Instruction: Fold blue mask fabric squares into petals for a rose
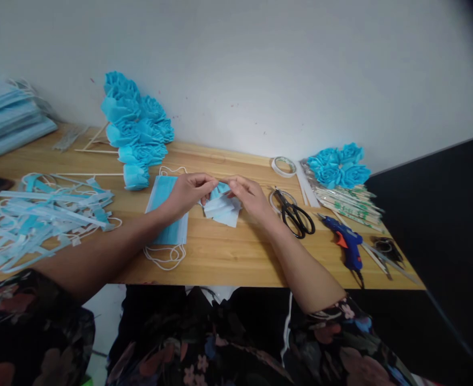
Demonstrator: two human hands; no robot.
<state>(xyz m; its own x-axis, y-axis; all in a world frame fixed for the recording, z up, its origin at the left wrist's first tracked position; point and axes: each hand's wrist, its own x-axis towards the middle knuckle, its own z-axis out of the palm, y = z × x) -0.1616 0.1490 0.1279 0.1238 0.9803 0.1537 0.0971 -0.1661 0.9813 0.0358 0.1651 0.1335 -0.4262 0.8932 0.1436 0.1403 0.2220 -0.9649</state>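
Folded mask piece [223, 210]: centre frame, over our bench [236, 257].
Left hand [186, 192]: grip pinched on its top.
Right hand [249, 196]: grip pinched likewise.
Stick wrappers [351, 206], right: green print we cannot read.

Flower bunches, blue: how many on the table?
2. The left bunch stands at the back by the wall; the right bunch lies at the back on the stick packets. The folded mask piece is not counted.
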